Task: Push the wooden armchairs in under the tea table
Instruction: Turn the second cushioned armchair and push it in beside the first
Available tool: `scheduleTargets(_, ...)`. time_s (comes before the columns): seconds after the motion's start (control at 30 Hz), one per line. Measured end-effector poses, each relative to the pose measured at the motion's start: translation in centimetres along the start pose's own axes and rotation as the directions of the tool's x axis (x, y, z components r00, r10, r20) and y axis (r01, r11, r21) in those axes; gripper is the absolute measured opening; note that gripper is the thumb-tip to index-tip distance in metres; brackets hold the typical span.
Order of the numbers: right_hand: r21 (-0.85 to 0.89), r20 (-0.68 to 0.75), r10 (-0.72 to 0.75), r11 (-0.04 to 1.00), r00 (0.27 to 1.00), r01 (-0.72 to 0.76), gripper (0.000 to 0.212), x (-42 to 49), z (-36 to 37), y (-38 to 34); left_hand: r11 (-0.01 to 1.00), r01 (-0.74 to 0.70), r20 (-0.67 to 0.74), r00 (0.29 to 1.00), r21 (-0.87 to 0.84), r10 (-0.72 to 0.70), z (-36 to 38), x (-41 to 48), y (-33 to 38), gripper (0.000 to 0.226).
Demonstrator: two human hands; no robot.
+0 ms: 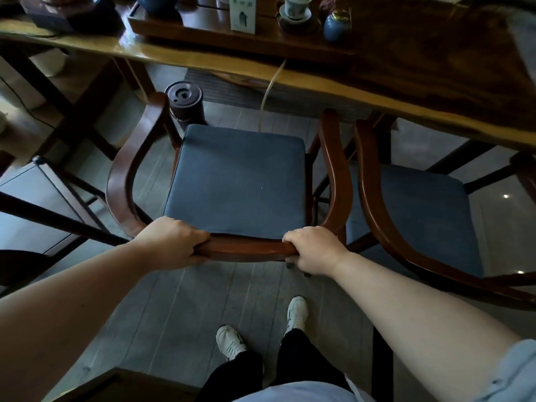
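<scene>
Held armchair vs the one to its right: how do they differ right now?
Both the left hand and right hand grip the back rail of the held armchair; nobody touches the right armchair. The held armchair faces the tea table squarely and shows in full; the right armchair sits angled and is cut off by the picture's edge. Both share curved brown wooden arms and blue seat cushions.

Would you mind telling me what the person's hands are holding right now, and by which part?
Both hands, left hand and right hand, grip the wooden armchair by the curved top rail of its back.
</scene>
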State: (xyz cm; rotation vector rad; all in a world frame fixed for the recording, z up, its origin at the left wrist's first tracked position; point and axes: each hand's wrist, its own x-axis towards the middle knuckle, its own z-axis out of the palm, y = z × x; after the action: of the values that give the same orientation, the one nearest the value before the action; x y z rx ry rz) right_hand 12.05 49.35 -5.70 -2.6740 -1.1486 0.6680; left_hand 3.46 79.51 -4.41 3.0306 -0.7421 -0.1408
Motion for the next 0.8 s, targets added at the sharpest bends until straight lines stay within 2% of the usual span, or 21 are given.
scheduleTargets(0.2,-0.023,0.0,-0.017,1.0,1.0,0.017,0.028,-0.6,1.1,-1.3,0.996,-0.023,-0.01,1.0,-0.082,0.022,2.0,-1.5,-1.6,0.03)
scheduleTargets(0.33,-0.032,-0.017,0.013,0.999,1.0,-0.013,0.027,0.1,1.4,-1.7,0.994,-0.056,-0.023,0.998,-0.089,0.054,1.8,-1.2,-3.0,0.036)
scheduleTargets(0.5,0.0,-0.039,0.024,1.0,0.999,-0.024,0.027,1.4,0.6,-2.8,0.997,-0.006,0.007,1.0,-0.074,0.007,1.4,-0.8,-5.3,0.042)
scheduleTargets(0.6,-0.005,-0.021,0.02,1.0,1.0,-0.02,0.027,1.6,0.6,-2.9,0.997,-0.005,0.04,0.999,-0.081,0.008,1.0,-0.8,-5.3,0.041)
scheduleTargets(0.8,-0.015,0.021,0.03,0.999,0.999,-0.03,0.029,0.3,0.8,-1.7,0.993,-0.029,-0.021,0.999,-0.112,0.027,0.7,-0.6,-3.0,0.033)
